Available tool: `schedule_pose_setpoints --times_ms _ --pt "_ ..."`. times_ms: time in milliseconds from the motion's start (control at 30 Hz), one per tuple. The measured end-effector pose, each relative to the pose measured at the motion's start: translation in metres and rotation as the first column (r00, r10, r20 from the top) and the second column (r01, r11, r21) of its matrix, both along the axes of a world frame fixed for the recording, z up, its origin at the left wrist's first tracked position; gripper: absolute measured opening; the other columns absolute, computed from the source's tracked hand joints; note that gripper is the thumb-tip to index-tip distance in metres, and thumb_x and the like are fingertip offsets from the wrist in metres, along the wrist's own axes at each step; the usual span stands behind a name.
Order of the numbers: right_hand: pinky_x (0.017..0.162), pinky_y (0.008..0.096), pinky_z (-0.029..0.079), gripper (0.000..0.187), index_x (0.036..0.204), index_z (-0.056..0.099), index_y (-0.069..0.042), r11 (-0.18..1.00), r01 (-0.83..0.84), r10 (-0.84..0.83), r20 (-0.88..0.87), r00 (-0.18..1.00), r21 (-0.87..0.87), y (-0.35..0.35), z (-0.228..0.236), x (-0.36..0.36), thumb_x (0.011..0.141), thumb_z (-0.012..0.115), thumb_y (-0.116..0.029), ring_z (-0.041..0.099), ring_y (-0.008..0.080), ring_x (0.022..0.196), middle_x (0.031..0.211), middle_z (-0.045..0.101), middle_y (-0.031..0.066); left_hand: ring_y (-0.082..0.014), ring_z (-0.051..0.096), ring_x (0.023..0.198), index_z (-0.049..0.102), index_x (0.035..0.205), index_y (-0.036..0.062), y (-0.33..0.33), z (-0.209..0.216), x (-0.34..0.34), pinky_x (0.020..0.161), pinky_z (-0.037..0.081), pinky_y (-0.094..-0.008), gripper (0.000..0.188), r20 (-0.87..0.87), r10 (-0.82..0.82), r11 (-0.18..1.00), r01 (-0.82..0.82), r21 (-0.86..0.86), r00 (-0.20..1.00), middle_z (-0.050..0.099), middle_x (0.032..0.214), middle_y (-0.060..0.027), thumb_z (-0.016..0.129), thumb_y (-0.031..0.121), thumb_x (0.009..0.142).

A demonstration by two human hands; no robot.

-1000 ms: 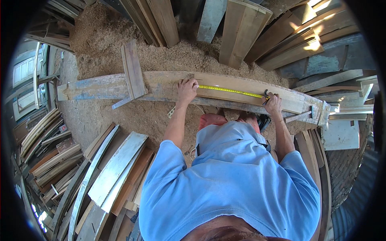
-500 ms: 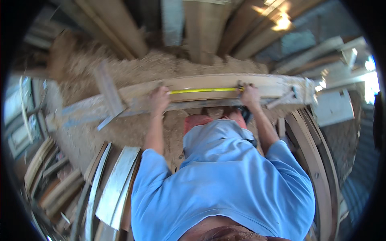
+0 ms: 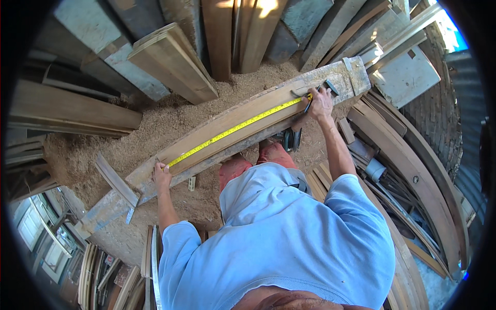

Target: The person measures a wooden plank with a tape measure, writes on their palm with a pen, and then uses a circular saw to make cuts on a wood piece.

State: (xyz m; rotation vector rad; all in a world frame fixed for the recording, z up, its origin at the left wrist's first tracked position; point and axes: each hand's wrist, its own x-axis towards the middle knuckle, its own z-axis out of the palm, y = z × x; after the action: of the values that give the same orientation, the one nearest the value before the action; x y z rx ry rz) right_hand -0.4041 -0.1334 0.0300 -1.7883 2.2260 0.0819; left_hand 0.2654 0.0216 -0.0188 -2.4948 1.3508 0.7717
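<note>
A yellow tape measure (image 3: 235,129) lies stretched along a pale wooden board (image 3: 206,135) on the worn workbench (image 3: 111,202). My left hand (image 3: 162,175) is closed on the tape's end at the board's left end. Toward the board's right end, my right hand (image 3: 321,105) grips the other end of the tape; its fingers partly hide the case. Just beyond that hand is a dark tool (image 3: 331,88) whose kind I cannot make out. A short wooden strip (image 3: 116,181) lies across the bench beyond my left hand.
Sawdust (image 3: 248,85) covers the ground behind the bench. Upright planks (image 3: 175,62) lean along the far side. Long curved boards (image 3: 413,170) are stacked at my right, with more timber (image 3: 98,279) at lower left. A white panel (image 3: 408,77) stands near the bench's right end.
My hands have moved farther apart, and a longer stretch of tape shows between them. The left hand has slid left along the board. The view has turned, so the bench now slants.
</note>
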Motion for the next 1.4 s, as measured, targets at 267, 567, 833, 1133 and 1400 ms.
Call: schedule_pose_setpoints --times_ms 267,567,833,1133,1400 --pt "0.092 0.0494 0.047 0.041 0.115 0.068 -0.015 0.999 0.007 -0.004 0.056 0.998 -0.054 -0.017 -0.014 -0.041 0.083 0.075 -0.039 0.053 0.0381 0.113 0.114 0.057 0.016 -0.0356 0.063 0.097 0.055 0.102 0.0126 -0.012 0.003 0.0 0.09 0.043 -0.0502 0.024 0.068 0.003 0.998 -0.008 0.07 0.998 0.066 0.099 -0.0108 0.073 0.022 0.089" --pt "0.089 0.0496 0.046 0.042 0.115 0.066 -0.012 0.991 -0.055 0.065 0.088 0.994 -0.12 -0.011 -0.02 -0.046 0.083 0.074 -0.039 0.053 0.0389 0.109 0.117 0.056 0.0176 -0.0357 0.064 0.095 0.054 0.1 0.0117 -0.021 0.009 -0.011 0.087 0.045 -0.0494 0.023 0.125 -0.02 0.996 0.008 0.091 0.992 0.067 0.094 -0.0121 0.073 0.018 0.088" --pt "0.084 0.0493 0.047 0.036 0.11 0.065 -0.015 0.991 -0.085 0.091 0.048 0.995 -0.106 -0.012 -0.021 -0.045 0.083 0.073 -0.038 0.054 0.0377 0.105 0.112 0.055 0.0175 -0.0374 0.061 0.104 0.056 0.098 0.0118 -0.02 0.012 -0.017 0.09 0.044 -0.049 0.02 0.149 0.035 0.993 -0.051 0.107 0.988 0.064 0.106 -0.0151 0.072 0.019 0.088" --pt "0.09 0.0493 0.048 0.041 0.111 0.069 -0.013 1.0 0.004 -0.007 0.125 0.992 0.025 -0.009 -0.007 -0.05 0.083 0.073 -0.042 0.055 0.04 0.108 0.111 0.058 0.0188 -0.0415 0.024 0.148 0.058 0.117 0.0137 -0.088 0.039 -0.14 0.117 0.019 -0.0609 0.045 0.144 -0.265 0.921 0.295 -0.255 0.953 0.026 0.16 -0.0214 0.078 0.035 0.082" --pt "0.091 0.0476 0.049 0.047 0.109 0.07 -0.008 0.956 0.276 -0.293 0.263 0.919 0.103 0.005 -0.014 -0.095 0.083 0.069 -0.047 0.062 0.0394 0.101 0.103 0.066 0.0243 -0.0464 0.011 0.149 0.02 0.158 0.032 -0.125 0.065 -0.382 0.119 0.008 -0.0618 0.118 -0.131 -0.743 0.668 0.74 -0.077 0.657 0.012 0.162 -0.0254 0.089 0.05 0.063"
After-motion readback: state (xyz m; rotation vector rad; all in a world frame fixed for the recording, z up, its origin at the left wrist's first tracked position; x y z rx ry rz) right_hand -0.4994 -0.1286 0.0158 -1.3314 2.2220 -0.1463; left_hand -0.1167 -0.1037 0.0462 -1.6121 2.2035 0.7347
